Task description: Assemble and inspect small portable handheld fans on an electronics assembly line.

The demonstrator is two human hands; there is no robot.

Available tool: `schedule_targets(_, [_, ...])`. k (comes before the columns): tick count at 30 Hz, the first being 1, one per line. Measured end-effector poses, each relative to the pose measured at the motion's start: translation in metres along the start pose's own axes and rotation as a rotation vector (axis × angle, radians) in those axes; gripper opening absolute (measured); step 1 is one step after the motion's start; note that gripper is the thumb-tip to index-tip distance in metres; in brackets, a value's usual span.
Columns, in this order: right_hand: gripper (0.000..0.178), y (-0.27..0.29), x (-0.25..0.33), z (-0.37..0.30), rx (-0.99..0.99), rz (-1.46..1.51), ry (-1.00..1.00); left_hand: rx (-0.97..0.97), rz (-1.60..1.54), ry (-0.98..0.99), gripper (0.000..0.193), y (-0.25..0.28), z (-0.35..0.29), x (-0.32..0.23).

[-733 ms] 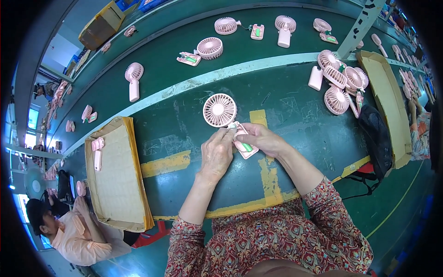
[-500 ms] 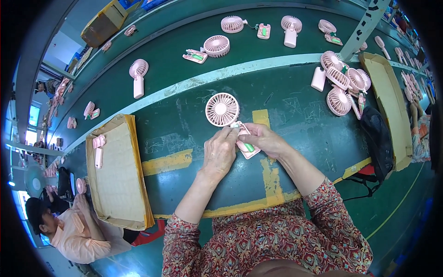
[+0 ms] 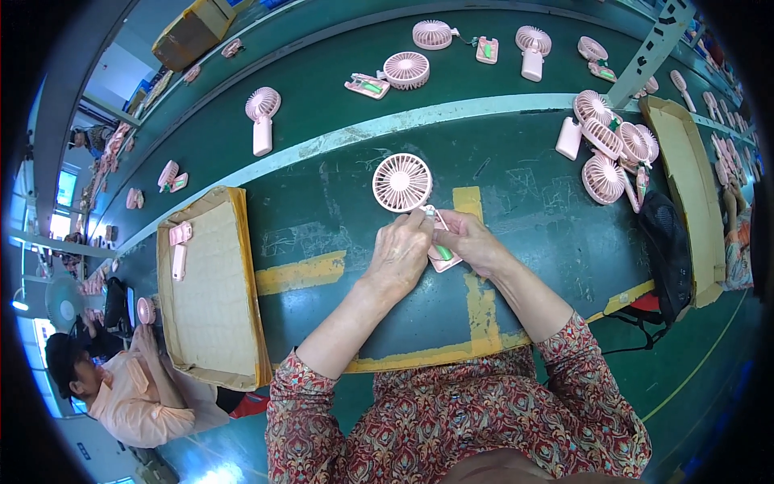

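The pink fan (image 3: 402, 182) is grasped near its neck (image 3: 429, 211) by the curled left hand (image 3: 401, 252); its opened handle (image 3: 445, 263) is pinched by the right hand (image 3: 480, 244), both forearms (image 3: 345, 321) angled inward.

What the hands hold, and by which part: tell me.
A fan: the left hand has its fingertips just below the head, and the right hand grips the handle's upper part.
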State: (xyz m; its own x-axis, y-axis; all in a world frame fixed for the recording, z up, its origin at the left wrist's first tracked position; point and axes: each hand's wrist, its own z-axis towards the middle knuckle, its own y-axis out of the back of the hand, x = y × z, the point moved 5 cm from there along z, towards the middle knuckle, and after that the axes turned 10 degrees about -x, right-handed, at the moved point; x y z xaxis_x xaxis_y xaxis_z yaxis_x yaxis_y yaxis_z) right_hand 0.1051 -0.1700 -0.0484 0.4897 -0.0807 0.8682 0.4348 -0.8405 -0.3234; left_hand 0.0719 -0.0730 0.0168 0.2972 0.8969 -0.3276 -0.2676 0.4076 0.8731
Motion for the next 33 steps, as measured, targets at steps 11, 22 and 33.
schedule_targets(11, [0.022, 0.007, -0.003, 0.003, 0.116, 0.033, -0.052, 0.02, -0.086, 0.05, 0.029, 0.001, -0.001, 0.003])
schedule_targets(22, [0.036, 0.008, -0.005, 0.009, -0.082, -0.035, -0.143, -0.058, -0.243, 0.283, 0.039, 0.001, -0.004, 0.02])
schedule_targets(33, [0.033, 0.009, -0.007, 0.006, 0.004, 0.054, -0.127, -0.13, -0.362, 0.302, 0.01, -0.005, -0.006, 0.026])
